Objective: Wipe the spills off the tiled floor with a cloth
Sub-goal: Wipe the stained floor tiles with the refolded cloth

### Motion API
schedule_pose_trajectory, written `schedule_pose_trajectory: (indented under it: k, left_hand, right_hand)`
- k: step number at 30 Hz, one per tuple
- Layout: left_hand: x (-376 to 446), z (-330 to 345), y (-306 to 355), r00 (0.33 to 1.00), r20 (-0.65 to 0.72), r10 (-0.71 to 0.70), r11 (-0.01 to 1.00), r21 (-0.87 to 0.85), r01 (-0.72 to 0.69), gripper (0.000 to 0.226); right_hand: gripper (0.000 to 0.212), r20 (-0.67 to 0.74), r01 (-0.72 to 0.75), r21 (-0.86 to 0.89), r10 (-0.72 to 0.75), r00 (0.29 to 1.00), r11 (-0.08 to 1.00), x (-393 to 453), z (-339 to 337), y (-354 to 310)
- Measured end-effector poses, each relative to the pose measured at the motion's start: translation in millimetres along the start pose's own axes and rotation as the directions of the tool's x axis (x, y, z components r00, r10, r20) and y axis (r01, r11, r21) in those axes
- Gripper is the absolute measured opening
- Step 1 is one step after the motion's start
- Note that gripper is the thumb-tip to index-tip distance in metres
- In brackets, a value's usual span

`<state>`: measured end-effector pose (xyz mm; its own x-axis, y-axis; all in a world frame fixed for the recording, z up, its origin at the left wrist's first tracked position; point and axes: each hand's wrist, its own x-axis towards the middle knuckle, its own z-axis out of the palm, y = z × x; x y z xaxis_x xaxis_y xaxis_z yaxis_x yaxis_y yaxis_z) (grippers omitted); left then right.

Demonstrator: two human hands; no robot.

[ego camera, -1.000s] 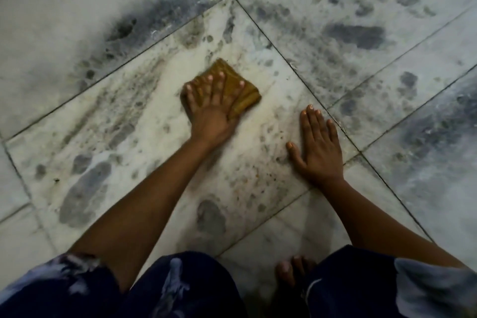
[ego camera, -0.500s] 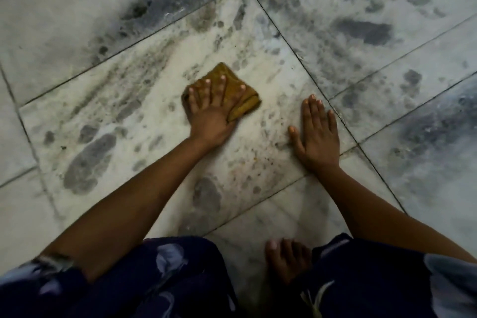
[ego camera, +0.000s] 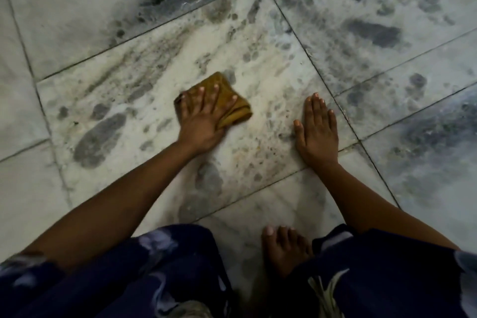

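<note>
one folded ochre cloth (ego camera: 227, 100) is pressed flat on the stained tiled floor (ego camera: 144, 64) under the left hand (ego camera: 204, 116), fingers spread; right hand (ego camera: 317, 129) is braced flat beside it. risk: a soaked cloth could smear grime, not lift it.

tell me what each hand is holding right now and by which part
Neither hand grips anything. The left hand presses flat on the near-left part of the folded brown cloth, fingers straight across it. The right hand rests flat on the tiled floor.
</note>
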<state>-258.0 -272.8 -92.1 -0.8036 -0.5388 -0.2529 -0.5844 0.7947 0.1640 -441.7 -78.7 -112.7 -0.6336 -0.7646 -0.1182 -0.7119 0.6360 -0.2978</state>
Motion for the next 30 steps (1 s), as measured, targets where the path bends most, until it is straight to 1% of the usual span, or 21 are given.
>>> schedule_pose_trajectory:
  k: [1, 3, 6, 8, 10, 11, 13, 15, 17, 18, 20, 22, 25, 26, 28, 30]
  left_hand:
    - [7.7, 0.3, 9.1, 1.000, 0.023, 0.004, 1.000, 0.002, -0.004, 0.059]
    - [2.5, 7.0, 33.4, 0.996, 0.046, 0.072, 0.997, 0.019, -0.073, 0.060]
    - [-45.1, 27.4, 61.3, 0.958, 0.065, 0.278, 0.958, 0.054, -0.282, 0.063]
    - [-72.0, 32.6, 54.7, 0.933, 0.057, 0.355, 0.929, 0.089, -0.359, 0.060]
    - [-79.9, 24.9, 32.8, 0.917, 0.050, 0.395, 0.904, 0.157, -0.398, 0.061]
    - [-75.3, 19.1, 22.1, 0.918, 0.066, 0.390, 0.899, 0.187, -0.396, 0.060]
    - [-56.3, 8.6, 7.9, 0.943, 0.086, 0.320, 0.929, 0.166, -0.330, 0.057]
    - [-35.3, 4.0, 11.0, 0.970, 0.087, 0.228, 0.964, 0.121, -0.238, 0.055]
    - [-23.1, 4.9, 25.5, 0.978, 0.103, 0.184, 0.976, 0.099, -0.194, 0.061]
    - [-25.2, 4.8, 32.5, 0.975, 0.115, 0.191, 0.977, 0.076, -0.200, 0.065]
    - [-46.3, 6.3, 39.7, 0.954, 0.116, 0.277, 0.955, 0.076, -0.286, 0.066]
    - [-79.5, 7.6, 37.3, 0.923, 0.111, 0.369, 0.911, 0.151, -0.383, 0.066]
    - [-109.0, 4.0, 17.0, 0.891, 0.162, 0.424, 0.851, 0.265, -0.453, 0.079]
    - [-108.2, 2.1, 13.5, 0.884, 0.171, 0.435, 0.841, 0.273, -0.466, 0.083]
    - [-92.2, -2.8, 20.2, 0.886, 0.216, 0.409, 0.854, 0.251, -0.455, 0.087]
    - [-66.5, 2.9, 39.3, 0.910, 0.201, 0.363, 0.894, 0.199, -0.401, 0.082]
  right_hand:
    - [0.062, 0.005, 0.014, -0.002, -0.014, 1.000, 1.000, -0.2, -1.0, -0.9]
    - [0.062, 0.008, 0.036, -0.014, -0.036, 0.999, 0.999, -0.3, -2.9, -1.7]
    - [0.063, 0.010, 0.037, -0.025, -0.037, 0.999, 0.999, -1.7, -2.1, -0.7]
    - [0.062, 0.000, 0.041, -0.019, -0.041, 0.999, 0.999, -1.5, -0.9, -1.0]
    - [0.061, -0.010, 0.051, -0.015, -0.051, 0.999, 0.999, -1.7, -0.4, -0.4]
    - [0.061, -0.014, 0.049, -0.017, -0.050, 0.999, 0.999, -1.5, -0.4, 0.7]
    - [0.062, -0.022, 0.051, -0.016, -0.051, 0.998, 0.999, -0.2, 1.2, 0.7]
    - [0.063, -0.017, 0.055, -0.019, -0.055, 0.998, 0.998, 0.0, 2.4, 1.3]
    - [0.063, -0.019, 0.050, -0.024, -0.050, 0.999, 0.998, 0.7, 2.3, 2.1]
    - [0.063, -0.020, 0.052, -0.025, -0.053, 0.998, 0.998, 0.2, 2.4, 2.3]
    - [0.063, -0.018, 0.053, -0.017, -0.054, 0.998, 0.998, 0.1, 2.4, 2.3]
    - [0.063, -0.022, 0.052, -0.009, -0.052, 0.998, 0.999, 0.5, 2.0, 1.7]
    - [0.063, -0.023, 0.052, -0.010, -0.053, 0.998, 0.999, -0.1, 2.4, 1.8]
    - [0.063, -0.024, 0.052, -0.014, -0.052, 0.998, 0.999, -0.4, 3.2, 1.8]
    - [0.063, -0.026, 0.056, -0.015, -0.057, 0.998, 0.998, -0.5, 4.5, 0.6]
    - [0.064, -0.022, 0.053, -0.019, -0.054, 0.998, 0.998, -0.3, 4.0, 1.5]
